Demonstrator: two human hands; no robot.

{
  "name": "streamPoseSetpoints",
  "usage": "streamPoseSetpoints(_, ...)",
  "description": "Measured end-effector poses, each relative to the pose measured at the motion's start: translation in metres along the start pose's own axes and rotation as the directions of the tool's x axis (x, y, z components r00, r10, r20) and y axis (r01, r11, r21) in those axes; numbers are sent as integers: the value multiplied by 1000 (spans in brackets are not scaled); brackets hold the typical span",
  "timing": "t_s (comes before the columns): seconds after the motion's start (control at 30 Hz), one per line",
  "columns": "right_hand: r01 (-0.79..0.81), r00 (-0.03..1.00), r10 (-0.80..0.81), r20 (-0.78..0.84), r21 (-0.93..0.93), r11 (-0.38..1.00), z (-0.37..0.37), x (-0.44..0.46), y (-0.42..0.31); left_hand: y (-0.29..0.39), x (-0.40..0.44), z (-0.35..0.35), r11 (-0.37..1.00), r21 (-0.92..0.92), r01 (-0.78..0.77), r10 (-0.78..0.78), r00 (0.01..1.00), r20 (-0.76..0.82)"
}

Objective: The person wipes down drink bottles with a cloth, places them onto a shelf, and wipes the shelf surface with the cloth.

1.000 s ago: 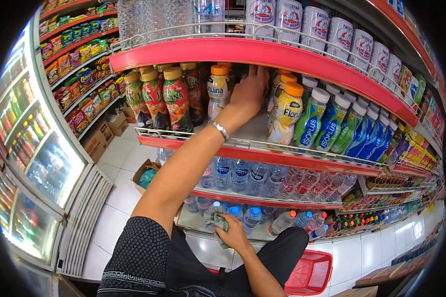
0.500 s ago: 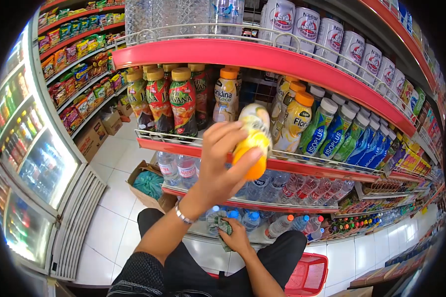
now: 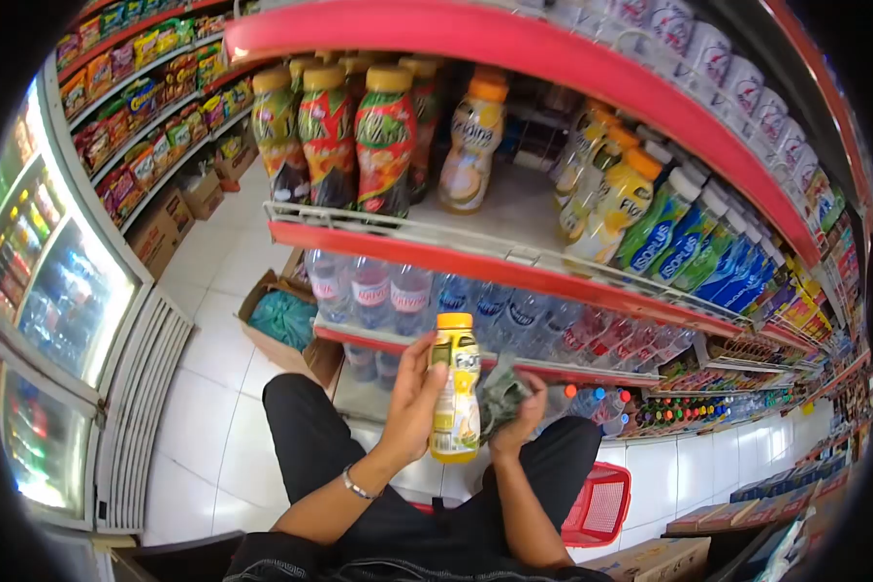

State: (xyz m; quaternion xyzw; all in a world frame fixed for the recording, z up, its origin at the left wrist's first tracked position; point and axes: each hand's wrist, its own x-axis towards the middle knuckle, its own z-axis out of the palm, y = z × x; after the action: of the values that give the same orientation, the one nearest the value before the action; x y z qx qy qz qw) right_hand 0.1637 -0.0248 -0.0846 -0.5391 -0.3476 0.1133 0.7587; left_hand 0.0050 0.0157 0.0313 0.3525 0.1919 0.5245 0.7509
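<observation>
Status: 1 yellow bottle [image 3: 461,407] is off the shelf [image 3: 529,209] and in hand, at the lower centre of the frame. It is upright, orange cap uppermost, with part of its printed label facing the camera.

Left hand [image 3: 414,409]: closed around the bottle from its left side, thumb across the front. Right hand [image 3: 526,417]: gripping a grey-green cloth [image 3: 501,396], which hangs just beside the bottle's right side. Contact between cloth and bottle cannot be confirmed.

Consequence: the bottle is separate from the shelf stock, and its surface lies within easy reach of the cloth. The hold appears secure.

Shelf, upper centre: 1 similar orange-capped bottle [image 3: 472,145] stands right of the red-labelled bottles [image 3: 385,145]. Shelf surface shows between it and a cluster of like bottles [image 3: 616,209] at upper right, beside the blue-and-green bottles [image 3: 662,228].

Surroundings: water bottles [image 3: 371,291] stand on the level below. A carton [image 3: 312,361] holding a teal bag [image 3: 281,320] sits left of centre; a red basket [image 3: 599,504] is at lower right.
</observation>
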Motion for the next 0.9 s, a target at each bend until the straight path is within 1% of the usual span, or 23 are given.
streamPoseSetpoints(0.07,-36,999,37,-3,198,979,6,0,-20,-27,4,-23,992,27,119,-115,986,-123)
streamPoseSetpoints(0.1,-57,998,44,52,292,955,9,-2,-35,-30,5,-27,964,-72,257,-266,945,-190)
streamPoseSetpoints(0.17,-58,984,49,171,44,997,13,-12,-54,-50,13,-50,891,-232,389,-432,885,-174)
streamPoseSetpoints(0.2,-131,970,139,198,-53,990,18,-20,-64,-50,14,-55,871,-268,411,-444,893,-73)
streamPoseSetpoints(0.23,-54,942,112,318,-185,981,15,-28,-64,-50,13,-58,869,-274,412,-447,891,-79)
streamPoseSetpoints(0.27,41,895,98,435,-299,953,13,-37,-63,-50,13,-60,847,-291,444,-492,862,-117)
streamPoseSetpoints(0.3,134,856,14,517,-249,959,17,-41,-70,-47,13,-60,824,-308,475,-536,831,-152)
streamPoseSetpoints(0.33,225,822,-64,567,-219,949,17,-43,-65,-51,14,-66,827,-269,494,-544,823,-162)
streamPoseSetpoints(0.37,313,779,-140,611,-187,931,15,-43,-58,-55,14,-74,825,-270,497,-548,821,-161)
streamPoseSetpoints(0.4,320,753,-115,648,-208,924,14,-38,-56,-60,14,-81,823,-260,505,-543,833,-103)
streamPoseSetpoints(0.43,317,757,-108,644,-217,923,18,-33,-54,-60,10,-82,820,-252,515,-541,840,-44)
streamPoseSetpoints(0.5,363,797,-206,568,-178,914,31,-19,-48,-62,2,-81,796,-273,541,-569,822,-32)
streamPoseSetpoints(0.57,323,880,-212,426,-206,924,42,-3,-38,-67,6,-79,833,5,554,-553,831,-61)
streamPoseSetpoints(0.6,294,915,-201,350,-236,926,45,5,-30,-64,9,-78,813,16,583,-581,812,-56)
streamPoseSetpoints(0.63,98,967,-36,251,-239,966,48,10,-22,-56,10,-73,812,18,583,-581,812,-55)
streamPoseSetpoints(0.67,97,967,-36,251,-238,966,48,12,-17,-49,9,-68,806,18,592,-592,806,-27)
streamPoseSetpoints(0.7,-62,983,100,155,-231,971,54,18,-24,-45,10,-65,800,18,599,-599,800,-1)
streamPoseSetpoints(0.73,-222,969,239,61,-210,952,58,20,-33,-48,10,-66,801,17,599,-599,801,-4)
streamPoseSetpoints(0.77,-173,976,194,101,-186,967,62,15,-45,-53,10,-69,840,37,541,-540,841,-35)
streamPoseSetpoints(0.8,-86,982,121,148,-224,971,60,6,-42,-56,10,-71,875,59,481,-478,876,-65)
streamPoseSetpoints(0.83,7,979,46,201,-256,967,54,-6,-36,-55,9,-72,876,56,479,-475,877,-67)
streamPoseSetpoints(0.87,152,946,-30,324,-360,921,46,-20,-27,-54,10,-75,870,46,491,-484,869,-106)
streamPoseSetpoints(0.9,214,917,-77,391,-321,923,44,-32,-37,-52,9,-77,863,35,504,-495,857,-144)
